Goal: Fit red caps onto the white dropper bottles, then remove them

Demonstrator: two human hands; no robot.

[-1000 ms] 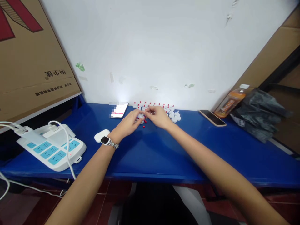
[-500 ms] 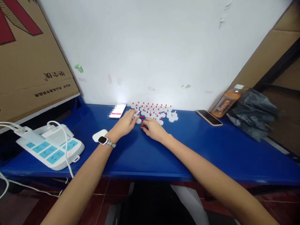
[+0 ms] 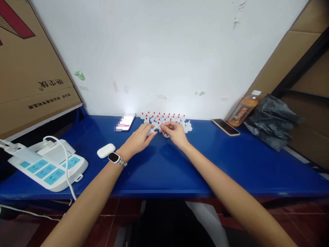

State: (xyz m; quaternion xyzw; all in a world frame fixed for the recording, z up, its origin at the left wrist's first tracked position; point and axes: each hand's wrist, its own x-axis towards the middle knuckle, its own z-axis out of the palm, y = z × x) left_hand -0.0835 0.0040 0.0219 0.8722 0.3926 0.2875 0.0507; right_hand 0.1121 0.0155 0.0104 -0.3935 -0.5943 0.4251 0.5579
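Several small white plastic caps with red tips (image 3: 167,117) stand in rows on the blue table (image 3: 164,164) against the white wall. My left hand (image 3: 140,137), with a watch on its wrist, pinches one white cap (image 3: 153,129) at its fingertips. My right hand (image 3: 174,131) is pinched closed right beside it, its fingertips meeting the same cap; what it holds is too small to make out. Both hands hover just in front of the rows.
A lit phone (image 3: 125,122) lies left of the caps, and a white earbud case (image 3: 106,150) by my left wrist. A white power strip (image 3: 46,164) with cables sits far left under a cardboard box (image 3: 31,68). A second phone (image 3: 225,127), an orange bottle (image 3: 243,109) and a black bag (image 3: 272,121) are right.
My right hand was flat on the table by loose red pieces; it has lifted and met my left hand's fingertips at a white cap. The view dipped slightly.
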